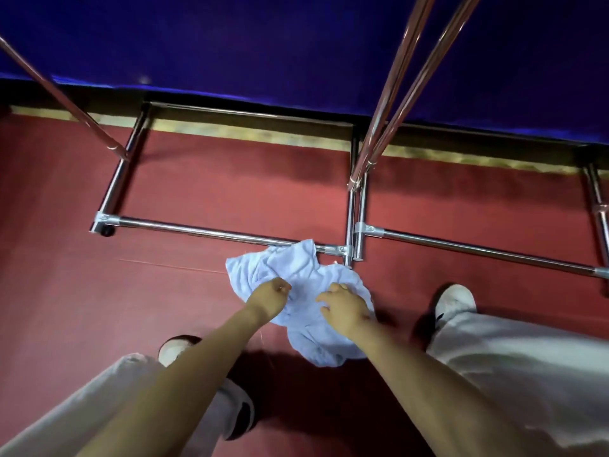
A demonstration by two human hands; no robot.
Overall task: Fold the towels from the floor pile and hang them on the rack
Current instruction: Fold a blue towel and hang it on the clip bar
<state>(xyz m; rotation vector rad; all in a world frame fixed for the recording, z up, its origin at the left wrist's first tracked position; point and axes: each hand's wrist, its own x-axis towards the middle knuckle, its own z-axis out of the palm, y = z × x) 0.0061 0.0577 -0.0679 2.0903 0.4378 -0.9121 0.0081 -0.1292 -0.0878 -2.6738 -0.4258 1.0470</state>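
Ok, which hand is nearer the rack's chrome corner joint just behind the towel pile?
Right. The right hand lies on the towel pile just below the joint; the left hand is farther left.
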